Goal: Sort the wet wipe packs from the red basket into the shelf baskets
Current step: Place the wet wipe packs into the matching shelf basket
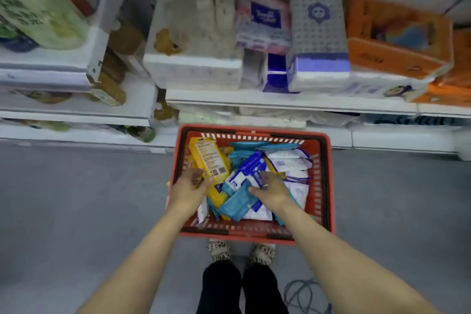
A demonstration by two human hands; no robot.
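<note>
two hands are working inside the red basket (251, 231) on the floor. left hand (190, 187) is gripping a yellow pack (210, 160) by its lower end; right hand (271, 190) is lying flat, fingers spread, on a blue pack (248, 169). packs are looking soft, light, slick-filmed; probably best pinched across the short edges. shelves (280, 98) beyond.

floor (76, 206): grey, carries red basket (328, 186) just below shelves, grey cable (303, 293) lower right, person's patterned shoes (219, 250) | shelf (293, 102): white, holds tissue packs (318, 41), orange pack (397, 41)
</note>
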